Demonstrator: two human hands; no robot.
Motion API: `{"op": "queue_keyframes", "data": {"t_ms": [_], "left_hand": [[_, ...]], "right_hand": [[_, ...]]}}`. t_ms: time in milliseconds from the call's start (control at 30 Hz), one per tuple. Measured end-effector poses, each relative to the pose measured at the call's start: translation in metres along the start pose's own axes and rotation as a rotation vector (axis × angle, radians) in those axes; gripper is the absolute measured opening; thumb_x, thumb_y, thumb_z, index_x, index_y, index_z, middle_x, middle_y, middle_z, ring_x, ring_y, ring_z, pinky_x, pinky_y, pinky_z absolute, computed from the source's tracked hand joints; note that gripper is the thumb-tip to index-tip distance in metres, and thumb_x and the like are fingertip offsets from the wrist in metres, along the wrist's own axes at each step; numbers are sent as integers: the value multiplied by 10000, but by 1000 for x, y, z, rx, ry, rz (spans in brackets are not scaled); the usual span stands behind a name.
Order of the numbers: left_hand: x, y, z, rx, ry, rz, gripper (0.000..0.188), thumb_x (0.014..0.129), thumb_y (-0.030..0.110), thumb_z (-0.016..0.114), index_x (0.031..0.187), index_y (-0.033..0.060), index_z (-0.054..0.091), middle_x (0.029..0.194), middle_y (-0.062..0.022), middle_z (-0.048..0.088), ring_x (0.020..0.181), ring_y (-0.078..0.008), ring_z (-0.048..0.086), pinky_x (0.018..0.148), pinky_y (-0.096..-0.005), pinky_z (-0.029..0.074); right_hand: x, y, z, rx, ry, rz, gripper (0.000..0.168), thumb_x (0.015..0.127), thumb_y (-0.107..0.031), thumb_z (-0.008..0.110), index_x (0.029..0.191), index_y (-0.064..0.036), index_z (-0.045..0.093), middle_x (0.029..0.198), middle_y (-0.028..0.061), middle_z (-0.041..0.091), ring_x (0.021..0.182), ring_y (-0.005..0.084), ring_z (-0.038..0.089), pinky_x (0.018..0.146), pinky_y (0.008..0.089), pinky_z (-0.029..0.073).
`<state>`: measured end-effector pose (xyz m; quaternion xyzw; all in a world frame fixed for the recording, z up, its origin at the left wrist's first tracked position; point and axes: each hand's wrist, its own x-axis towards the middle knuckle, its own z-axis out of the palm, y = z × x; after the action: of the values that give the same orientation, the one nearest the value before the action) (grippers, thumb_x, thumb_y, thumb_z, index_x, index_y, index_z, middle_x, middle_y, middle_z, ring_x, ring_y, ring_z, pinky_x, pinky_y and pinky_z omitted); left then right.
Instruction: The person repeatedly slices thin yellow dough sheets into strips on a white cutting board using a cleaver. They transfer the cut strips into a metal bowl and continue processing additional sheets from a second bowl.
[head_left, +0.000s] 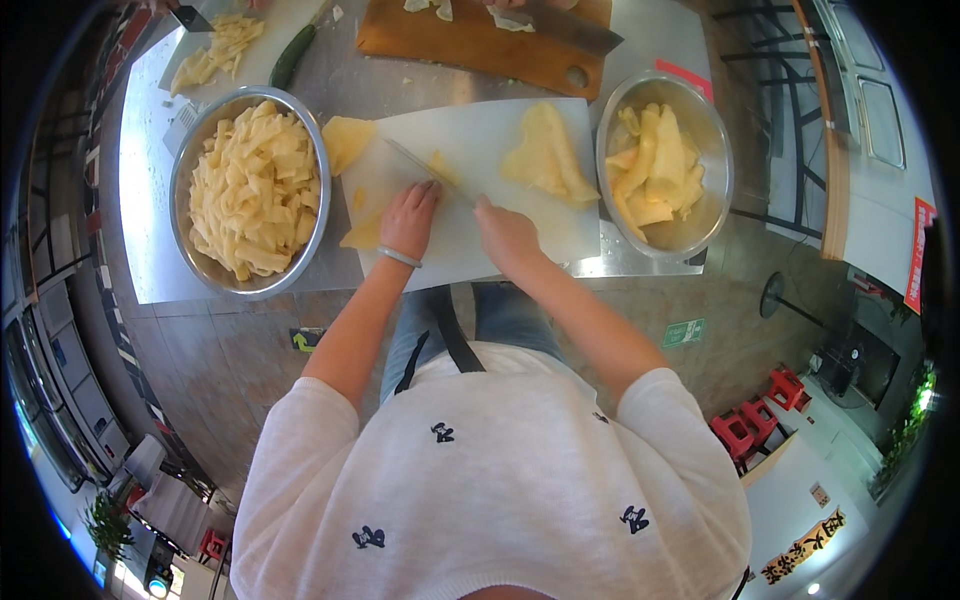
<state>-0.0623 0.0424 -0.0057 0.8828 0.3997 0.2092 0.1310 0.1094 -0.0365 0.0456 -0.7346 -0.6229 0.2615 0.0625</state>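
Note:
My right hand (508, 234) grips the handle of a kitchen knife (421, 163), its blade slanting up and left over a white cutting board (480, 135). Beside the blade, my left hand (409, 217) rests with its fingertips down on the board, over yellow food; how much it holds is hidden. Small yellow pieces (442, 165) lie along the blade. A folded yellow sheet (546, 154) lies on the board's right part, and another sheet (348, 142) overlaps its upper left corner. A steel bowl (327, 187) heaped with cut yellow strips (255, 191) stands at left.
At right, a steel bowl (720, 165) holds larger yellow pieces (664, 169). Across the metal table lie a wooden board (480, 56) with a cleaver (574, 30) at another person's hand, a cucumber (292, 58) and cut strips (225, 46) near a second blade (192, 19).

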Motion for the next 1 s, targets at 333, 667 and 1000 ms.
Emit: {"op": "queue_keyframes", "data": {"t_ms": [333, 667, 1000], "left_hand": [[-25, -13, -15, -107, 21, -43, 282, 858, 140, 644, 1136, 97, 645, 1118, -54, 641, 1022, -256, 605, 877, -369, 487], [-26, -16, -15, -117, -25, -4, 321, 841, 127, 652, 1159, 81, 639, 1139, -55, 637, 1062, -256, 595, 915, -369, 480], [-43, -45, -36, -152, -95, 58, 390, 781, 68, 674, 1168, 97, 646, 1161, -58, 634, 1123, -257, 573, 964, -379, 480]], "right_hand": [[-21, -11, -32, 96, -81, 84, 182, 973, -218, 457, 980, -38, 485, 735, 188, 648, 702, 412, 636, 610, 517, 489], [26, -38, 7, 120, -5, 68, 190, 973, -208, 459, 995, -23, 493, 743, 196, 657, 740, 402, 654, 644, 508, 507], [-33, -43, 13, 9, -145, 126, 187, 935, -166, 483, 1034, -7, 490, 734, 194, 653, 704, 391, 660, 644, 497, 519]]}}
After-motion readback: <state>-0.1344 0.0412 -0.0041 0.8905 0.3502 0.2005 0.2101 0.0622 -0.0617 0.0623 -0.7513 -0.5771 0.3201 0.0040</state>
